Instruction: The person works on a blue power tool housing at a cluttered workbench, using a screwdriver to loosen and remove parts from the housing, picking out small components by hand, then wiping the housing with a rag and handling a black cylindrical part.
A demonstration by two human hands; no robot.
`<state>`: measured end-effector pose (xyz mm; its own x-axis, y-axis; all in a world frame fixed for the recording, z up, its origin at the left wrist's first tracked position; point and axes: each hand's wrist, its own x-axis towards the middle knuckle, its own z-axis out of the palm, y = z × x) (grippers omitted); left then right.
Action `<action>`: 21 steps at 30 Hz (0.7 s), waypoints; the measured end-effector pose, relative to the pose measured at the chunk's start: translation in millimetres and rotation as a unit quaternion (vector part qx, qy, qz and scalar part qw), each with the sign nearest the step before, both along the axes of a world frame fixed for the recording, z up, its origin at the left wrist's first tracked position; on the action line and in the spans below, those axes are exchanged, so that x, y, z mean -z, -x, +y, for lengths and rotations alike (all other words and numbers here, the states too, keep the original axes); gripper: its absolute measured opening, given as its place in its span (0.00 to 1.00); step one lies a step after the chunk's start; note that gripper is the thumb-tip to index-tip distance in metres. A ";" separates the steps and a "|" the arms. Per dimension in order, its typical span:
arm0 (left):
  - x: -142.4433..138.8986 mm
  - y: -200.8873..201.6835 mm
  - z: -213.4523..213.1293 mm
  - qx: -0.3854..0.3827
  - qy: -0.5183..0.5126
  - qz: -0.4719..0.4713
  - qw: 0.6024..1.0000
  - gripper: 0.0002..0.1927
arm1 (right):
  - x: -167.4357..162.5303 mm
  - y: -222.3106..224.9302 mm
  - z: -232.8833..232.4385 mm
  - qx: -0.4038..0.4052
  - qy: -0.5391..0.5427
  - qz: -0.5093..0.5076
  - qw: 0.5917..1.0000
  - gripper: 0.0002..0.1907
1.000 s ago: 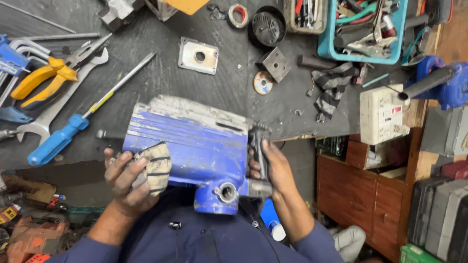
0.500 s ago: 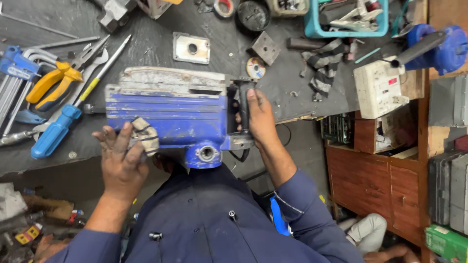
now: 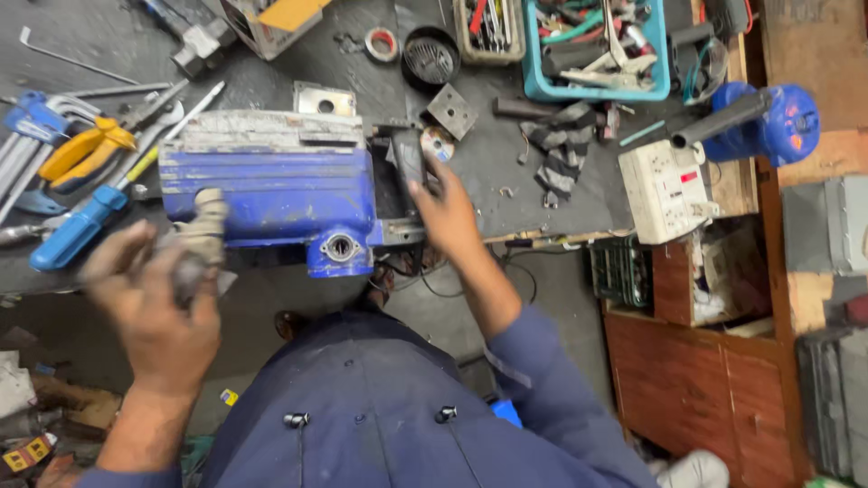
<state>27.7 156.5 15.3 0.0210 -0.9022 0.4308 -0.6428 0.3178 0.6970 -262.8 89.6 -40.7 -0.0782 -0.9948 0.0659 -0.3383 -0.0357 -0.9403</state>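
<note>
We find bare worktop [image 3: 506, 172] at three o'clock of the blue machine housing [image 3: 271, 194], open up to the folded grey gloves [image 3: 561, 145]. At nine o'clock, the blue-handled screwdriver [image 3: 77, 228] and yellow pliers [image 3: 81, 154] crowd the way. At twelve o'clock a metal plate [image 3: 323, 99] blocks.

Left hand [image 3: 154, 303], at eight o'clock, is motion-blurred; the pale wad [image 3: 201, 237] it grips cannot be identified. Right hand [image 3: 445, 210] covers part of the blue housing's [image 3: 271, 194] dark end fitting. Teal tray [image 3: 551, 83], at twelve o'clock, is cropped by the top edge.
</note>
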 end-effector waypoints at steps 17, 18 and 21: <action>2.3 222.2 -19.0 0.417 0.016 -0.096 0.904 0.50 | -16.6 83.8 36.7 0.065 0.115 -0.181 0.975 0.24; 0.1 225.8 -21.8 0.425 0.010 -0.144 0.894 0.48 | -12.1 97.7 23.3 0.029 -0.004 -0.331 0.943 0.24; -9.2 230.0 -34.8 0.440 -0.028 -0.292 0.849 0.45 | 2.7 125.1 -10.2 -0.043 -0.032 -0.341 0.938 0.25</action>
<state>-202.3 121.7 24.5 -0.8740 -0.4772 0.0915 -0.4144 0.8304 0.3724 -387.9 79.4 -43.4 0.0014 -0.9995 -0.0310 0.3452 0.0296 -0.9381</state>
